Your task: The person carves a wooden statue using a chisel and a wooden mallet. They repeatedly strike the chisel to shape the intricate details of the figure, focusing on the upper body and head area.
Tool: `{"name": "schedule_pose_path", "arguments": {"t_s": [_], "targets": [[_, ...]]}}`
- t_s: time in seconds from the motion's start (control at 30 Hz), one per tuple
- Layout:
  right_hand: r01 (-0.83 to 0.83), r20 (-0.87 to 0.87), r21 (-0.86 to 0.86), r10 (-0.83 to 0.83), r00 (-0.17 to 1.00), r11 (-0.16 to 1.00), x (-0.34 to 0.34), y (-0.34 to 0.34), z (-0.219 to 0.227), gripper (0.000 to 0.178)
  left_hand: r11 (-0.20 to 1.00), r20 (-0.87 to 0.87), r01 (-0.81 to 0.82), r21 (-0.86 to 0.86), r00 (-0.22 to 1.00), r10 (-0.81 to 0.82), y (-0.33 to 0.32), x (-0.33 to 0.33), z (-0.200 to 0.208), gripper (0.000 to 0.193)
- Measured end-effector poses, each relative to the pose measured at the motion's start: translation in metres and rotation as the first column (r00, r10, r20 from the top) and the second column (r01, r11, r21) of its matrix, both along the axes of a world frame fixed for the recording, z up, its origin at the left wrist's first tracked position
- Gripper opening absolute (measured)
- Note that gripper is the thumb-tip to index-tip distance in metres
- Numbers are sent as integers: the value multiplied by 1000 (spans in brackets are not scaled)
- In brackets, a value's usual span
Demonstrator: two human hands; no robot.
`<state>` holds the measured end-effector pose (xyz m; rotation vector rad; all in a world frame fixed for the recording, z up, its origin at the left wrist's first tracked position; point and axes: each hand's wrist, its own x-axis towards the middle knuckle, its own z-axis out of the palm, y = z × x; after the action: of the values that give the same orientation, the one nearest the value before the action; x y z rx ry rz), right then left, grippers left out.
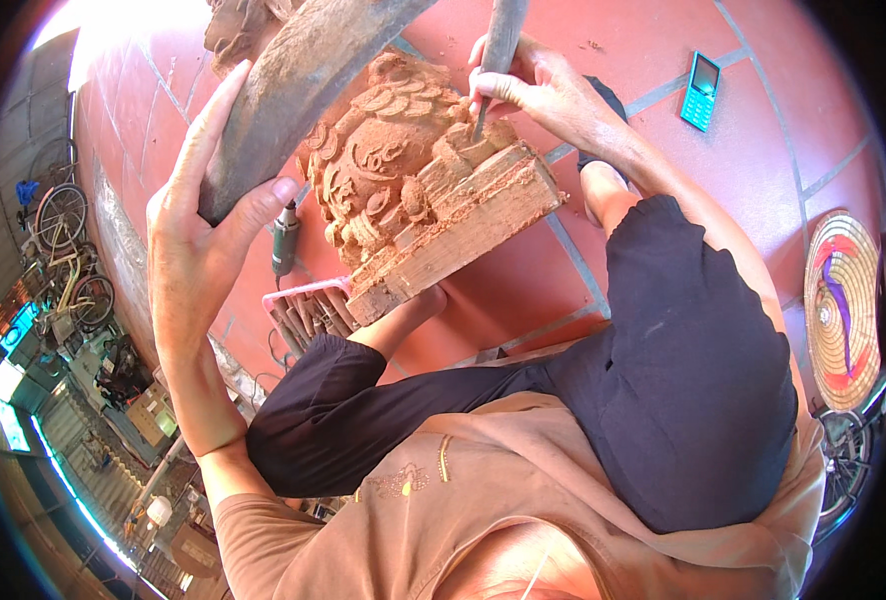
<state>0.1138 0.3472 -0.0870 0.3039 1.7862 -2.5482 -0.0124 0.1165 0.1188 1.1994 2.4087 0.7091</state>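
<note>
One carving (pixel 383 160) sits between left hand (pixel 203 215), gripping a club (pixel 298 95), and right hand (pixel 538 90), pinching a chisel (pixel 504 38).

Red square tiles, parted by grey grout lines, make up the floor (pixel 653 30), its sheen palest towards ten o'clock, where white daylight (pixel 113 35) glares in. Just below that glare a dim, ribbed wall (pixel 18 120) curves along the rim. Between nine and ten o'clock stand bicycles (pixel 63 215) — crowded against other clutter — and at eight a cardboard box (pixel 146 415) sits near thin bright slits of light (pixel 78 490). A round woven disc (pixel 828 330), banded red, is at three o'clock; a dark spoked wheel (pixel 843 465) shows at four.
</note>
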Motion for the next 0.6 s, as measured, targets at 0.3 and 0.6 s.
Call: {"name": "schedule_pose_path", "arguments": {"t_s": [0.3,0.6], "targets": [[-82,-81,185,98,992,979,-4,-8,4,16,975,207,-206,84,961,185,11,15,11,74],[-43,-76,135,53,996,990,-5,-10,5,20,986,-97,7,-164,995,-23,18,14,3,74]]}}
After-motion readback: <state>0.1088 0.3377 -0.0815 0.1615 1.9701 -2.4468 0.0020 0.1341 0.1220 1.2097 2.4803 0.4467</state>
